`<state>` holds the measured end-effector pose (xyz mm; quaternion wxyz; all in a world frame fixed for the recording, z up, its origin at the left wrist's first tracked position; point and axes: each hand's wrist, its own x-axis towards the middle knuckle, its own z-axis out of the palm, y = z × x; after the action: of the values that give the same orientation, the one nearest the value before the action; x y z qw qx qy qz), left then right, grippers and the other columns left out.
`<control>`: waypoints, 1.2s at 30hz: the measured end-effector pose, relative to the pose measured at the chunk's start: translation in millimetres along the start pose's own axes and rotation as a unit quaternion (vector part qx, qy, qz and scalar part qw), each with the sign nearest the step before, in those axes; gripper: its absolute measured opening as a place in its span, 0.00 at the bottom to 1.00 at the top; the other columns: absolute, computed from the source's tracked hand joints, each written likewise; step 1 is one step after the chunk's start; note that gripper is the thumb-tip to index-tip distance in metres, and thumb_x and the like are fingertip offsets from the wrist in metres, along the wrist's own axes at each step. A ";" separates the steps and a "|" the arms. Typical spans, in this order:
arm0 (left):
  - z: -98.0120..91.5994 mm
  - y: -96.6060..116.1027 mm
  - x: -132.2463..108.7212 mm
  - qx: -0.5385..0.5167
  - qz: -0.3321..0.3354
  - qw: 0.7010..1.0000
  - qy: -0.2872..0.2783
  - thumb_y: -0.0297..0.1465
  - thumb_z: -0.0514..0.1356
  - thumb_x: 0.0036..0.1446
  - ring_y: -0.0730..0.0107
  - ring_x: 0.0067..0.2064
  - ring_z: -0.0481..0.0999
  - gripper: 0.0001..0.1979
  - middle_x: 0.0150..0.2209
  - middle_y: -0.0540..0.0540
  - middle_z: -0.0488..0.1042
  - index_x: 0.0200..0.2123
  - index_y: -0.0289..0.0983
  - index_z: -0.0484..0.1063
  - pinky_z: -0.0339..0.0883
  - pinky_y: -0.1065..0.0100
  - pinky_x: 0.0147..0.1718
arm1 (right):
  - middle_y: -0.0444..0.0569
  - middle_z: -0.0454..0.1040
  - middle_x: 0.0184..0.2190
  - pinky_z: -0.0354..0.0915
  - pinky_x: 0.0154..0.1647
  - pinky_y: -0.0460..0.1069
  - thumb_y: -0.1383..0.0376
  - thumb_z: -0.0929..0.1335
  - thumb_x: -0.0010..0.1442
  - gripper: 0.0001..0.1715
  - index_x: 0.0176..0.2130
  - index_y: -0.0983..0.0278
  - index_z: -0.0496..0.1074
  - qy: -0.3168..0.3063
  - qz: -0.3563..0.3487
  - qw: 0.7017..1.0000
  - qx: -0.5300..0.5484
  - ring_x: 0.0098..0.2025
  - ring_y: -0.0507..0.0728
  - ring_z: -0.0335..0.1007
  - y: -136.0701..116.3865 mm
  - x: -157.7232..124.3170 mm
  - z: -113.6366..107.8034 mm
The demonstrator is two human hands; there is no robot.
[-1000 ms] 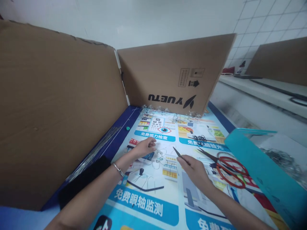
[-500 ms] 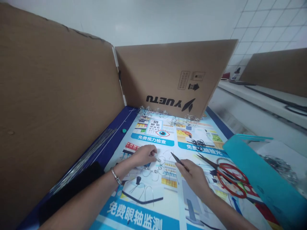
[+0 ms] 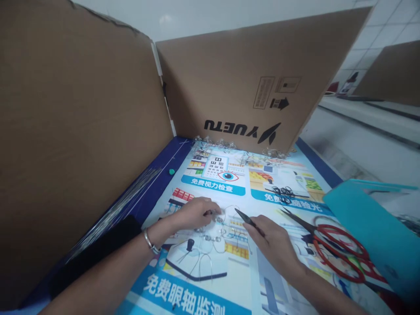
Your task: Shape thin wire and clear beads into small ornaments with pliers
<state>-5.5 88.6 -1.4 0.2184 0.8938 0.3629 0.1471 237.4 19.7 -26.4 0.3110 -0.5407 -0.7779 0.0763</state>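
My left hand (image 3: 193,213) rests on the printed poster (image 3: 203,280), its fingers pinched on a thin wire piece strung with clear beads (image 3: 216,227). A metal bracelet (image 3: 148,241) sits on that wrist. My right hand (image 3: 274,245) is closed around dark pointed pliers (image 3: 246,218), whose tip points toward the wire loops just right of my left fingers. The wire curls lie flat on the poster between both hands.
Red-handled scissors (image 3: 337,249) lie to the right of my right hand. A teal folder (image 3: 367,227) stands further right. Cardboard walls (image 3: 82,118) enclose the left and back. Clear bead clusters (image 3: 226,144) line the back wall; a bundle of wires (image 3: 124,205) lies at left.
The camera has moved closer and tilted down. Both hands stay on the wire piece; my left fingers have shifted slightly right and the plier tip has neared the wire loops.
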 end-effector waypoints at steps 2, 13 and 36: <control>-0.8 -0.4 -1.2 0.009 -0.001 1.000 -0.004 0.20 0.52 0.50 0.68 0.38 0.70 0.18 0.33 0.49 0.72 0.41 0.41 0.72 0.61 0.71 0.38 | 0.44 0.68 0.25 0.59 0.30 0.47 0.56 0.60 0.63 0.16 0.31 0.62 0.66 -0.002 -0.014 1.000 -0.006 0.29 0.53 0.65 1.6 0.8 1.4; -7.2 12.1 -4.2 0.012 -0.012 1.000 -0.009 0.21 0.53 0.49 0.68 0.40 0.69 0.12 0.36 0.48 0.69 0.36 0.37 0.71 0.62 0.71 0.39 | 0.46 0.69 0.27 0.60 0.31 0.48 0.56 0.60 0.63 0.15 0.33 0.62 0.68 0.014 -0.053 0.997 -0.058 0.30 0.54 0.66 3.6 -7.6 2.5; -22.0 7.5 -22.7 -0.043 -0.122 0.991 -0.039 0.31 0.60 0.49 0.68 0.35 0.70 0.21 0.39 0.46 0.70 0.48 0.37 0.65 0.62 0.71 0.32 | 0.48 0.72 0.28 0.62 0.30 0.48 0.56 0.60 0.63 0.16 0.33 0.63 0.70 0.042 -0.104 0.989 -0.099 0.30 0.54 0.68 4.2 -8.3 3.6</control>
<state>-26.2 73.8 18.9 0.2871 0.8377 0.4537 0.0998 240.6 14.8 -34.5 0.2950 -0.4876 -0.8197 -0.0568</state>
